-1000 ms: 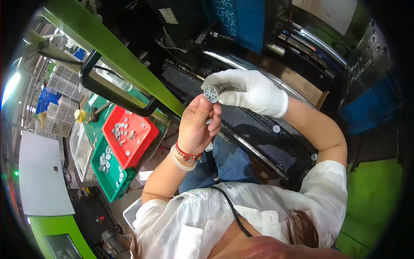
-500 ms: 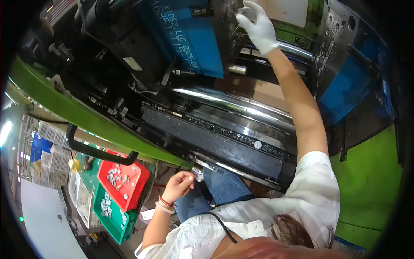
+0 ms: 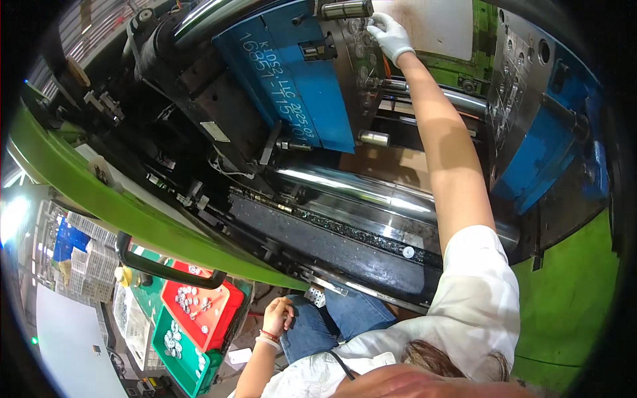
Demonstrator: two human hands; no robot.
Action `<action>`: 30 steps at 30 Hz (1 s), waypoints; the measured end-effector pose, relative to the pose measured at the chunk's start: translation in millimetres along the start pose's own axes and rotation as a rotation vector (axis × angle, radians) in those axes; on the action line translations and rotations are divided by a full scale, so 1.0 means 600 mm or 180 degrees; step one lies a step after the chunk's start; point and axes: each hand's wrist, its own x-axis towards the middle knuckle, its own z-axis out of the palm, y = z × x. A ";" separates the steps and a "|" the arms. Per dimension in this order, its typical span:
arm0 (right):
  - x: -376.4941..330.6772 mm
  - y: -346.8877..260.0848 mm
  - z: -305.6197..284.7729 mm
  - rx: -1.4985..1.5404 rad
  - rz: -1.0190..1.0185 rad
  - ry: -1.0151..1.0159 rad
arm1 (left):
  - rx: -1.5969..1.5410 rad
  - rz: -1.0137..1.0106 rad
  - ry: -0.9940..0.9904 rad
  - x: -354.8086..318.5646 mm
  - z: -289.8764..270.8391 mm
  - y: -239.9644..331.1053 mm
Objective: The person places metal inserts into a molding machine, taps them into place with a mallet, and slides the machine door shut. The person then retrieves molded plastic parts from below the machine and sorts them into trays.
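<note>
My right hand [image 3: 391,38], in a white glove, is raised at the metal face of a mould half [image 3: 360,76] with round cavities. Its fingertips are drawn together at the face, near one cavity; what they pinch, if anything, is too small to make out. A blue block [image 3: 315,99] with white handwriting backs this mould half. My bare left hand [image 3: 279,316] rests by my knee in blue jeans [image 3: 306,325]. Its fingers are curled in, with nothing visible in them. A small round pale piece [image 3: 409,252] lies on the dark ledge below the machine's steel bars.
The opposite mould half [image 3: 514,86] stands to the right. Thick steel bars [image 3: 358,186] and guide pins [image 3: 374,138] cross the opening. A green door frame with a black handle [image 3: 166,268] curves along the left. Red [image 3: 229,302] and green [image 3: 207,371] trays hold several round parts.
My view has shifted, so the machine sits lower and more of the mould face shows. The right hand's spread fingers have closed in at the mould face. My left hand stays by the knee.
</note>
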 end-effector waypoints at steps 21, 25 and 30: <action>0.018 -0.036 0.004 -0.0750 0.0096 -0.0072 | -0.0013 -0.0006 0.0039 -0.001 0.007 0.007; 0.020 -0.048 0.010 -0.1130 0.0201 -0.0051 | 0.0003 -0.0006 0.0043 -0.002 0.008 0.007; 0.016 -0.050 0.020 -0.1430 0.0254 0.0228 | -0.0013 0.0061 0.0032 -0.004 0.003 0.004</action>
